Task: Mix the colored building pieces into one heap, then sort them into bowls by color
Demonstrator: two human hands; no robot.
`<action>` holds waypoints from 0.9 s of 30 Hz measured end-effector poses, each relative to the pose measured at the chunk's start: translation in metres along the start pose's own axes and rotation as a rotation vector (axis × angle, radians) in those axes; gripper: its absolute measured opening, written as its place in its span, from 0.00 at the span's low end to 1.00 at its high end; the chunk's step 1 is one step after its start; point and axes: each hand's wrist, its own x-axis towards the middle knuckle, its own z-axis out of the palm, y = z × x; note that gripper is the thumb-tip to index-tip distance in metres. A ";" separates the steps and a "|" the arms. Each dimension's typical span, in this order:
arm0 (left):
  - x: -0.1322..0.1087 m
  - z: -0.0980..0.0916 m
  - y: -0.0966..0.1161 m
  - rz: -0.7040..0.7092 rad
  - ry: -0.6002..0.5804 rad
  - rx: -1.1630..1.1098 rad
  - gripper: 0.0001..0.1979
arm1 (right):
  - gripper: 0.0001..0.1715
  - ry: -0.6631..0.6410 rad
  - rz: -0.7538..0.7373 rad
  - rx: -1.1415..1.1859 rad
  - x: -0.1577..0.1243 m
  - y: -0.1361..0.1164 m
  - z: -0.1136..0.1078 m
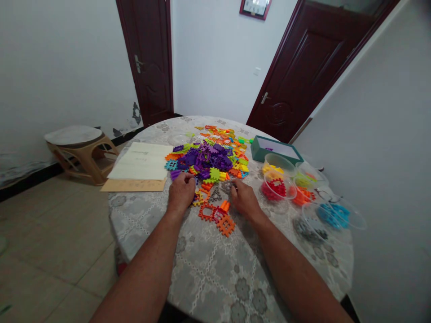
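A heap of plastic building pieces, mostly purple on top, lies on the table. At its near left edge is my left hand, fingers curled together beside purple pieces; whatever they hold is hidden. My right hand is closed in a pinch at the near right edge, and I cannot make out what is in it. Between the hands are a lime green piece and a grey triangular piece. Closer to me lie a red-orange frame piece and an orange square piece.
Clear tubs on the right hold red pieces, orange pieces, blue pieces and grey pieces. Behind them stands a green box. Paper sheets lie on the left. A stool stands beyond the table.
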 end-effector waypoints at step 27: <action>0.008 0.000 0.006 -0.047 -0.023 0.137 0.11 | 0.14 0.383 0.572 -0.551 -0.134 0.118 -0.180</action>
